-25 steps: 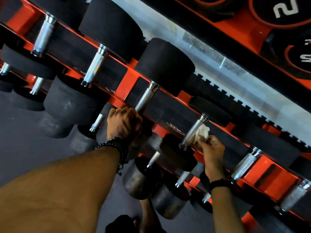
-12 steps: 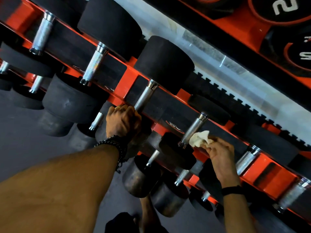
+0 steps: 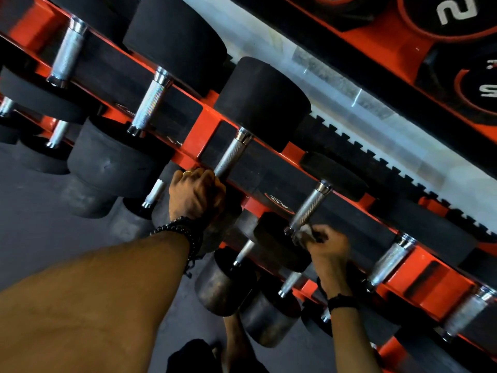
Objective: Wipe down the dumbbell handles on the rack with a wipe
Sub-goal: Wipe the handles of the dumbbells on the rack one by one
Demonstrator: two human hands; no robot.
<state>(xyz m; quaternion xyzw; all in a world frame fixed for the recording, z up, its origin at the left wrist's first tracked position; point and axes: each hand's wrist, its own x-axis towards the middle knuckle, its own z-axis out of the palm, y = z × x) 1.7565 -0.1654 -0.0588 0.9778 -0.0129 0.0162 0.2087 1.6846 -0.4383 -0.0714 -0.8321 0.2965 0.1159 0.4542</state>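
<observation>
Gym corner, grey floor (image 3: 40, 238) down below, weight plates (image 3: 454, 12) stacked up at 1 o'clock. Orange and black rack (image 3: 204, 133) cutting diagonally across everything, loaded with dumbbells.

Right hand (image 3: 326, 247) bunched around a white wipe (image 3: 302, 235), fingers (image 3: 320, 232) clenched on it, pressed against the near, lower end of a steel handle (image 3: 309, 204). Handle's long axis running from about 7 o'clock up to 1 o'clock, so most of the bare knurled part sitting up and away from the wipe toward 1. Probably a slide straight up along that line next.

Left hand (image 3: 197, 195) off at 9 o'clock from the wipe, curled over the rack's front edge right by the foot of the neighbouring handle (image 3: 232, 157), looks like bracing. Right one clearly nearer the job. More handles waiting at 4 o'clock.
</observation>
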